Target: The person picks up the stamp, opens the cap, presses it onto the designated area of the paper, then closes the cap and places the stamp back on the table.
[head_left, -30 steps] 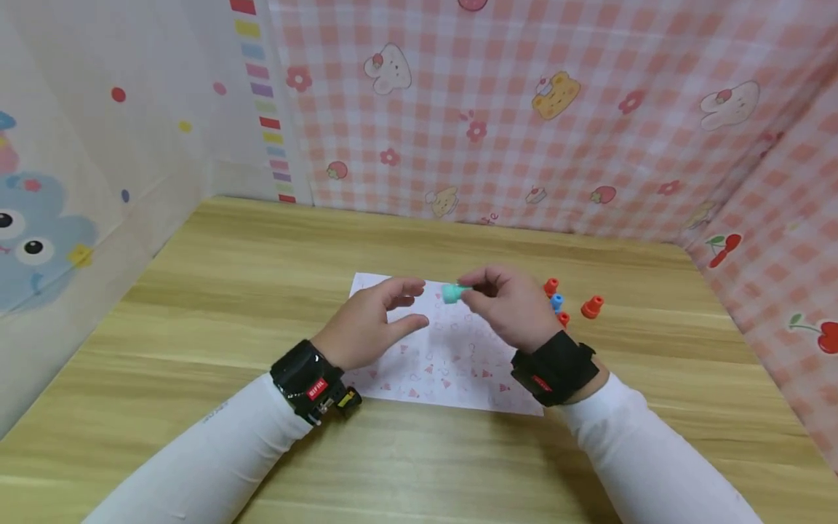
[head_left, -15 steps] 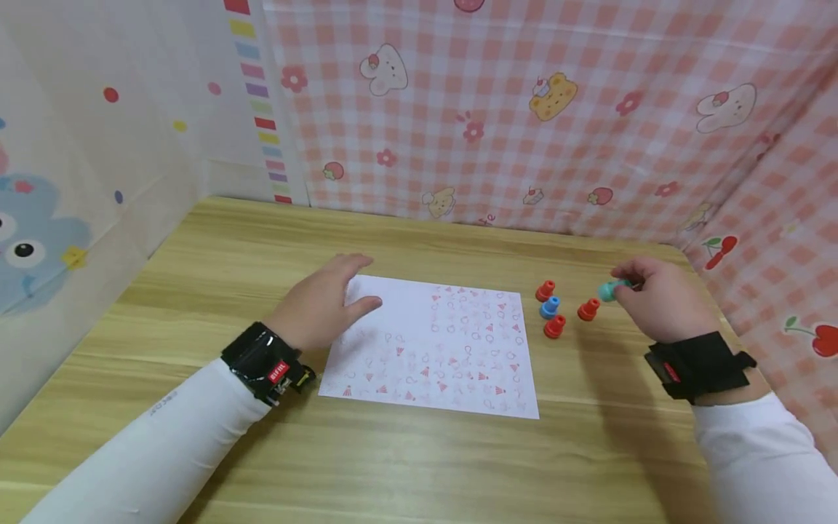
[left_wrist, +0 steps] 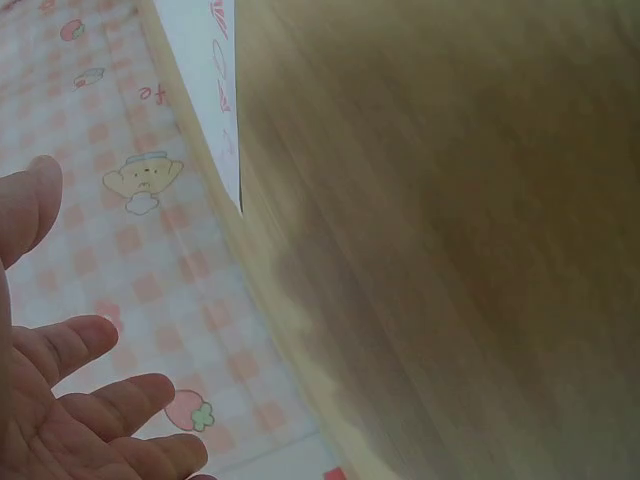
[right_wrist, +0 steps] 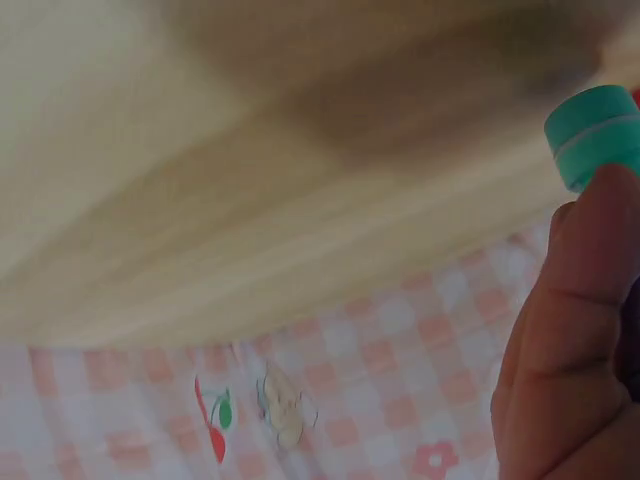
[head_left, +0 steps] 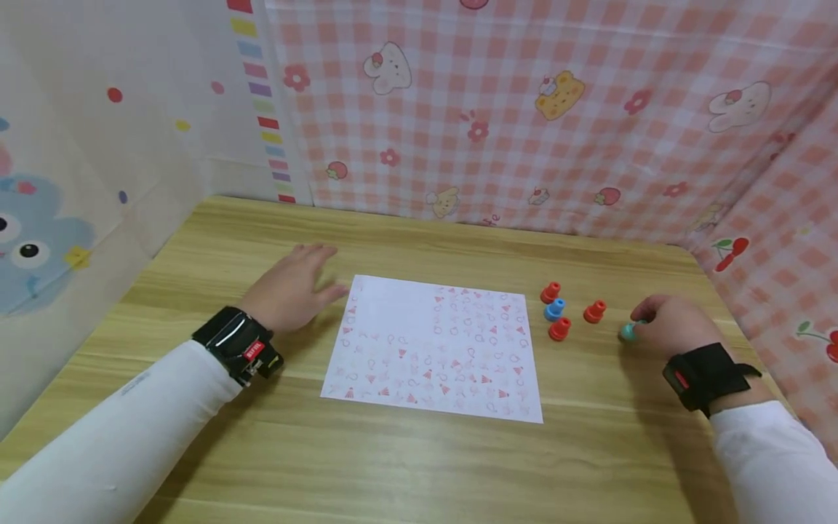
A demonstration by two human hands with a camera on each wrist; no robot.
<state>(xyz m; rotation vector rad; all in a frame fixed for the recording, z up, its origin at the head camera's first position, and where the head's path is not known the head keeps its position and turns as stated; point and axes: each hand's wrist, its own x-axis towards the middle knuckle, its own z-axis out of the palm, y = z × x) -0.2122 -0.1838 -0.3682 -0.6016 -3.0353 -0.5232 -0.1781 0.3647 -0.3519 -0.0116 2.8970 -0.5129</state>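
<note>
My right hand (head_left: 674, 327) pinches a teal stamp (head_left: 628, 332) low over the table, right of the other stamps. In the right wrist view the round end of this teal stamp (right_wrist: 597, 135) sticks out past the fingers. My left hand (head_left: 288, 290) hovers left of the sheet with fingers spread and holds nothing; the left wrist view shows its loose fingers (left_wrist: 120, 405). A white paper sheet (head_left: 396, 304) lies mid-table, covered in small red and faint prints except at its upper left. Beside its right edge stand a blue stamp (head_left: 554, 310) and red stamps (head_left: 559, 329).
A lone red stamp (head_left: 595, 311) stands between that cluster and my right hand. The wooden table (head_left: 406, 466) is bordered at the back by a pink checked cloth (head_left: 497, 167) and at the left by a white one (head_left: 177, 167).
My right hand has carried the teal stamp from above the sheet to the right, past the other stamps, then lowered it. My left hand has drawn back leftward off the sheet.
</note>
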